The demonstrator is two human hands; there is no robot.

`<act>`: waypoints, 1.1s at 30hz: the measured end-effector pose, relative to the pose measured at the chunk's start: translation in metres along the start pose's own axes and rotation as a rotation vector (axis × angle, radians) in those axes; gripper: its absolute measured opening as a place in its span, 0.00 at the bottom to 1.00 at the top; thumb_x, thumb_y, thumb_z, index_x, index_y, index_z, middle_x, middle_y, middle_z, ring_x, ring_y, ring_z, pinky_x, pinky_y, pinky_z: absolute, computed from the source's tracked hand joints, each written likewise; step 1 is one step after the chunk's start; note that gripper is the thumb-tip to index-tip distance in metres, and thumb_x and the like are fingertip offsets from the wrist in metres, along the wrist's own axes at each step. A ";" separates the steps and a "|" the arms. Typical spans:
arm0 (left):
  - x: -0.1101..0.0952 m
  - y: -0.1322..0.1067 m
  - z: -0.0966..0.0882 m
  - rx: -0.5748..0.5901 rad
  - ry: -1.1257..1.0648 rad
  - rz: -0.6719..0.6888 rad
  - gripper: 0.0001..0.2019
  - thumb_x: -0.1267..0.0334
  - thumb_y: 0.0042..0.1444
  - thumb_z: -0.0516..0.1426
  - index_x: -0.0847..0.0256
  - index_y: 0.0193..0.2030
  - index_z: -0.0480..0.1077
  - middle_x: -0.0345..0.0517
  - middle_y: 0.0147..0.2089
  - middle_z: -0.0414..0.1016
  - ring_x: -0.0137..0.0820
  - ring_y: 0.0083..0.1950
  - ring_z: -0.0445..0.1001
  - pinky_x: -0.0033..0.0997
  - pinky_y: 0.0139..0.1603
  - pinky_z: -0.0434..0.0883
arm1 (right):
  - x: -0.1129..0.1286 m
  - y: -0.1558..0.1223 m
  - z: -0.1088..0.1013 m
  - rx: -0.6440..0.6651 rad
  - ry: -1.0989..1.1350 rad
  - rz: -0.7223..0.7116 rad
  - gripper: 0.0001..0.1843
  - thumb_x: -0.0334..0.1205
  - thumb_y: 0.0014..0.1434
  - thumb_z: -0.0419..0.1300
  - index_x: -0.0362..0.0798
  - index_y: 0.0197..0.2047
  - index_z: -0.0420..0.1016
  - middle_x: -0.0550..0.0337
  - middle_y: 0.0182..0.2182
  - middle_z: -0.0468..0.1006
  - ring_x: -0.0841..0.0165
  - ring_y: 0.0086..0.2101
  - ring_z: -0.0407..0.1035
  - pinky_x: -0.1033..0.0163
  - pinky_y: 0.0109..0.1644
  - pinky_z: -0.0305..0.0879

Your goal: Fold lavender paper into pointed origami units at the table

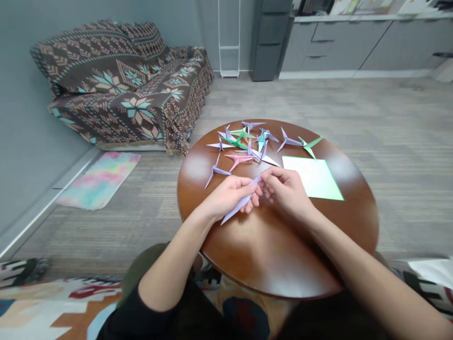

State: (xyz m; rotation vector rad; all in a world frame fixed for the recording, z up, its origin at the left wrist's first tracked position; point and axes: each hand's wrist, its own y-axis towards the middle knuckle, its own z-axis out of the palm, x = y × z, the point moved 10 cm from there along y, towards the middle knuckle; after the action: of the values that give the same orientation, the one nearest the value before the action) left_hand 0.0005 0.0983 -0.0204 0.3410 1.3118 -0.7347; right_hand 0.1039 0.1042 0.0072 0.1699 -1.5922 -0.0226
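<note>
A lilac paper fold (241,202) sits pinched between the clenched fingers (265,186) of the left hand (226,198) and right hand (286,191), above the worktop (283,264) at mid-frame. Its slender, creased point aims lower left, the long axis rising toward upper right. Beyond it, origami shapes (247,144) and a green sheet (313,177) lie on the worktop.

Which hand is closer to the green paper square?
Right. The right hand is close beside the lower-left edge of the green paper square. The left hand is farther away, on the far side of the right hand.
</note>
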 end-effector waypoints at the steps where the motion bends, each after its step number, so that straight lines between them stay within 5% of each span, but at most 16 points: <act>1: 0.000 0.000 0.001 0.005 0.020 0.002 0.15 0.52 0.60 0.64 0.65 0.34 0.74 0.42 0.27 0.76 0.21 0.20 0.70 0.20 0.20 0.62 | -0.001 0.000 0.001 0.017 -0.005 0.013 0.13 0.47 0.60 0.67 0.47 0.30 0.75 0.66 0.18 0.73 0.74 0.17 0.63 0.67 0.20 0.58; 9: -0.001 -0.007 -0.013 0.045 0.277 -0.077 0.15 0.53 0.62 0.63 0.67 0.36 0.78 0.54 0.34 0.83 0.28 0.26 0.79 0.25 0.27 0.74 | 0.004 0.004 -0.012 0.003 -0.147 -0.034 0.14 0.49 0.60 0.69 0.47 0.33 0.76 0.65 0.19 0.73 0.72 0.20 0.65 0.65 0.25 0.60; 13: -0.004 -0.009 -0.017 0.034 0.331 -0.067 0.17 0.51 0.62 0.64 0.67 0.35 0.78 0.55 0.33 0.84 0.31 0.26 0.80 0.26 0.27 0.75 | 0.012 0.001 0.005 0.148 -0.347 -0.146 0.09 0.44 0.61 0.68 0.47 0.36 0.79 0.58 0.32 0.78 0.68 0.31 0.70 0.63 0.33 0.65; 20: -0.006 -0.011 -0.024 0.038 0.429 -0.070 0.17 0.52 0.64 0.61 0.67 0.36 0.81 0.57 0.37 0.86 0.32 0.30 0.83 0.26 0.31 0.76 | 0.020 0.000 0.009 0.185 -0.468 -0.244 0.07 0.36 0.61 0.62 0.48 0.31 0.77 0.60 0.30 0.76 0.68 0.30 0.68 0.63 0.34 0.61; 26: -0.013 -0.011 -0.015 0.076 0.536 0.005 0.16 0.57 0.66 0.58 0.65 0.34 0.80 0.53 0.32 0.84 0.29 0.27 0.81 0.23 0.28 0.71 | 0.009 -0.004 0.021 0.288 -0.470 -0.182 0.05 0.32 0.58 0.60 0.47 0.30 0.76 0.60 0.30 0.78 0.67 0.32 0.70 0.62 0.38 0.63; 33: -0.024 -0.014 -0.013 0.077 0.594 0.062 0.15 0.58 0.67 0.58 0.65 0.35 0.81 0.51 0.33 0.85 0.28 0.27 0.80 0.22 0.28 0.69 | 0.003 -0.002 0.011 0.210 -0.369 -0.051 0.04 0.33 0.54 0.60 0.46 0.28 0.75 0.64 0.23 0.74 0.70 0.26 0.66 0.64 0.32 0.59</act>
State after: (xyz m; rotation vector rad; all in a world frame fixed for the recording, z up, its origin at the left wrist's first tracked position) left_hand -0.0208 0.1030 0.0018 0.6957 1.8223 -0.6552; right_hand 0.0929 0.1006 0.0094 0.3878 -1.9579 0.0779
